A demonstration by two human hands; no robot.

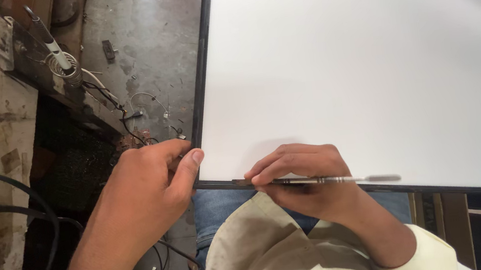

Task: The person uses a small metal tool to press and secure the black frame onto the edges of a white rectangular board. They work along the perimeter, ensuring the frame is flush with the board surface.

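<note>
Big smooth white panel [364,68] with a thin black frame fills the upper right. Left hand [145,189] pinches its lower-left corner; right hand [305,179] grips a slim metal tool [316,179], tip probably under the bottom edge.

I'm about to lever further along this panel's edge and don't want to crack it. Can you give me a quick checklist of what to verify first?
1. Left hand steadies the corner of the white panel: ok, thumb and fingers pinch the black frame.
2. Right hand grips the metal pry tool: ok, held like a pen.
3. Tool tip seated in the frame seam: cannot tell, fingers hide it.
4. Panel surface free of cracks: ok where visible.
5. Soldering iron parked away from the work: ok, in its coil stand on the bench.
6. Loose wires clear of the panel: ok.
</note>
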